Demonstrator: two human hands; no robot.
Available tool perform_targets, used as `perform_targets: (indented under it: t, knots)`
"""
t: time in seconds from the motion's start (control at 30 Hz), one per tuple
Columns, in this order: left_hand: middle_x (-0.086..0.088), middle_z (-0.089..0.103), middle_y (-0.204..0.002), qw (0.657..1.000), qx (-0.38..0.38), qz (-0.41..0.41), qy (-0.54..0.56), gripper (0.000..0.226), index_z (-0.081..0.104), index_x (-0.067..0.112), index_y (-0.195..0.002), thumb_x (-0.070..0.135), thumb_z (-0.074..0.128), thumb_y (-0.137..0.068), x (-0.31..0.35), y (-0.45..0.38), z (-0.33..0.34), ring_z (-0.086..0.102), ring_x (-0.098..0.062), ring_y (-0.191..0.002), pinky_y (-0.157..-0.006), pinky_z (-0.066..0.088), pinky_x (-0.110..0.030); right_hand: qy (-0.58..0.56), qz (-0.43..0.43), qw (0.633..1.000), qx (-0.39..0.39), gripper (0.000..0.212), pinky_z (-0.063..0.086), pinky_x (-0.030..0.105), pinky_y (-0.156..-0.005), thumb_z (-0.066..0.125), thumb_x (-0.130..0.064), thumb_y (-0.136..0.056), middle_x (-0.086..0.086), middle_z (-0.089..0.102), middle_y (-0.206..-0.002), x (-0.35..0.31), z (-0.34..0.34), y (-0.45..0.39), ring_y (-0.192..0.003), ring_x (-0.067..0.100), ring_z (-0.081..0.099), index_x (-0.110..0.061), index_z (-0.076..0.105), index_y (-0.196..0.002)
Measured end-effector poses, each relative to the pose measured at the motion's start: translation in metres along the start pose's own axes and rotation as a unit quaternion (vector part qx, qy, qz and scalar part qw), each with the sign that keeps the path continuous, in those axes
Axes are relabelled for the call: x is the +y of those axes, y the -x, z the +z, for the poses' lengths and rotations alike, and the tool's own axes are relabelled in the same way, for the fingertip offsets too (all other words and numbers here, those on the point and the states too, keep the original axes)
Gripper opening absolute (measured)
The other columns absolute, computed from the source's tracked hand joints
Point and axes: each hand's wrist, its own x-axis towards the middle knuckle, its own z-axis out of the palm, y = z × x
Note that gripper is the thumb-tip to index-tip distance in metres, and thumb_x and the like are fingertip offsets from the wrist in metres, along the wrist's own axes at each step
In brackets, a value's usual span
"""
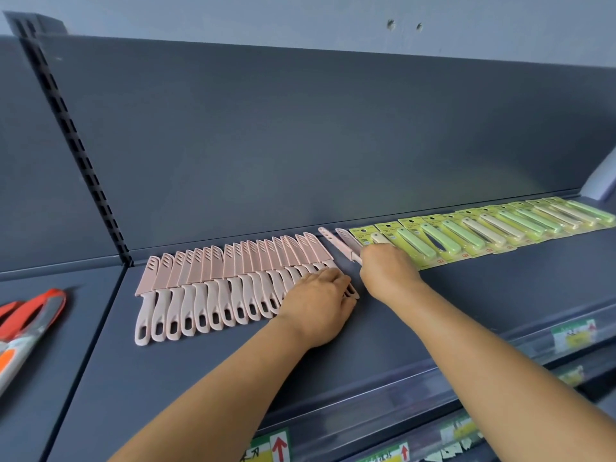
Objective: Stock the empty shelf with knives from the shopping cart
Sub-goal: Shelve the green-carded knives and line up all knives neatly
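Dark grey metal shelf (pixel 200 378), with a back panel (pixel 300 145) of the same colour.

Pink knives (pixel 213 288): a long overlapping row is laid across the left and middle of the shelf, sheathed blades toward the back panel, looped handles toward the front edge.

Left hand (pixel 316 305): laid palm down over the handles at the right end of the pink row, fingers fairly straight and pressing on them; nothing is seen to be gripped.

Two further pink knives (pixel 338 243): set just to the right of the row, apart from it, blades pointing back and left. Their handle ends are covered by the right hand (pixel 388 271), whose fingers are curled down over them; a pale handle end shows at the hand's left side, so at least one is taken to be held.

Green carded knives (pixel 500 228): a second overlapping row runs from beside the right hand to the far right of the shelf, each on a yellow-green card, with green or cream handles.

Price strip (pixel 433 388): clear, fitted along the shelf's front edge. Labels (pixel 573 335) with red arrows are seen on it and on lower strips.

Red and grey tools (pixel 30 325): laid on the neighbouring shelf at left, type not made out.
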Motion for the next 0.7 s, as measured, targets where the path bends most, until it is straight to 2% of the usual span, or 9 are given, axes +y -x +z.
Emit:
perform_targets:
  t: [0.1, 0.2, 0.27, 0.3, 0.37, 0.47, 0.57, 0.63, 0.7]
  knots:
    - [-0.001, 0.046, -0.139, 1.0, 0.0, 0.002, 0.004, 0.044, 0.047, 0.015, -0.136, 0.035, 0.038, -0.099, -0.001, 0.0, 0.0, 0.044, -0.024, -0.125, -0.105, 0.026, -0.029, -0.172, 0.053, 0.984, -0.002, 0.013, 0.041, 0.027, -0.05, 0.053, -0.008, -0.085, 0.017, 0.064, -0.084, 0.0, 0.0, -0.005, -0.085, 0.039, 0.058, -0.006, 0.064, -0.078]
    - [-0.002, 0.046, -0.139, 1.0, 0.001, -0.004, 0.01, 0.044, 0.046, 0.015, -0.136, 0.036, 0.038, -0.098, -0.002, 0.0, 0.002, 0.044, -0.023, -0.125, -0.106, 0.026, -0.029, -0.368, 0.099, 0.924, -0.017, 0.027, 0.053, 0.036, -0.069, 0.055, -0.004, -0.079, 0.023, 0.066, -0.105, -0.003, 0.004, -0.01, -0.095, 0.033, 0.067, 0.002, 0.068, -0.102]
    - [-0.002, 0.047, -0.136, 1.0, 0.002, -0.014, 0.023, 0.042, 0.044, 0.015, -0.134, 0.036, 0.039, -0.098, -0.002, 0.001, 0.002, 0.044, -0.023, -0.123, -0.105, 0.026, -0.028, -0.41, 0.11, 0.905, -0.042, 0.025, 0.044, 0.031, -0.059, 0.054, -0.003, -0.075, 0.025, 0.068, -0.084, -0.005, 0.007, -0.011, -0.069, 0.022, 0.058, 0.004, 0.068, -0.095]
    - [-0.003, 0.047, -0.133, 0.999, 0.006, -0.018, 0.03, 0.04, 0.043, 0.014, -0.132, 0.035, 0.04, -0.097, -0.002, 0.001, 0.003, 0.045, -0.023, -0.12, -0.103, 0.027, -0.027, -0.41, 0.11, 0.904, -0.055, 0.021, 0.034, 0.029, -0.057, 0.053, -0.003, -0.074, 0.018, 0.06, -0.068, -0.006, 0.009, -0.013, -0.064, 0.019, 0.046, 0.004, 0.069, -0.086]
    - [-0.003, 0.046, -0.129, 0.999, 0.021, -0.018, 0.042, 0.038, 0.042, 0.014, -0.128, 0.035, 0.043, -0.096, -0.002, 0.001, 0.003, 0.045, -0.024, -0.117, -0.1, 0.029, -0.028, -0.392, 0.104, 0.911, -0.071, 0.019, 0.032, 0.03, -0.058, 0.053, -0.005, -0.076, 0.01, 0.053, -0.065, -0.007, 0.013, -0.018, -0.064, 0.02, 0.042, 0.001, 0.069, -0.082]
    - [-0.004, 0.036, -0.144, 0.999, 0.03, 0.002, 0.038, 0.05, 0.035, 0.012, -0.14, 0.035, 0.043, -0.097, -0.004, -0.003, 0.002, 0.037, -0.023, -0.13, -0.108, 0.024, -0.029, -0.316, 0.07, 0.943, -0.072, 0.023, 0.048, 0.03, -0.062, 0.05, -0.007, -0.086, 0.013, 0.07, -0.085, -0.006, 0.014, -0.021, -0.075, 0.029, 0.06, -0.007, 0.072, -0.09]
    - [-0.004, 0.027, -0.153, 1.0, 0.005, 0.013, 0.012, 0.053, 0.032, 0.012, -0.145, 0.038, 0.039, -0.099, -0.004, -0.008, 0.001, 0.024, -0.021, -0.141, -0.114, 0.015, -0.03, -0.223, 0.054, 0.973, -0.01, 0.024, 0.04, 0.028, -0.057, 0.046, -0.008, -0.088, 0.009, 0.063, -0.087, 0.001, 0.01, -0.017, -0.079, 0.033, 0.054, -0.011, 0.07, -0.084]
    - [-0.004, 0.024, -0.155, 1.0, -0.011, 0.016, 0.001, 0.054, 0.031, 0.012, -0.146, 0.039, 0.036, -0.1, -0.004, -0.009, 0.002, 0.019, -0.02, -0.144, -0.116, 0.011, -0.03, -0.17, 0.049, 0.984, 0.029, 0.025, 0.042, 0.029, -0.067, 0.046, -0.011, -0.09, 0.01, 0.06, -0.103, 0.011, 0.01, -0.015, -0.087, 0.031, 0.053, -0.013, 0.069, -0.098]
    - [-0.004, 0.025, -0.156, 1.0, -0.018, 0.016, -0.005, 0.054, 0.031, 0.012, -0.146, 0.04, 0.035, -0.1, -0.004, -0.01, 0.003, 0.018, -0.02, -0.145, -0.116, 0.01, -0.031, -0.111, 0.034, 0.993, 0.013, 0.028, 0.045, 0.032, -0.084, 0.048, -0.016, -0.093, 0.011, 0.053, -0.12, 0.02, 0.014, -0.013, -0.105, 0.03, 0.054, -0.016, 0.064, -0.116]
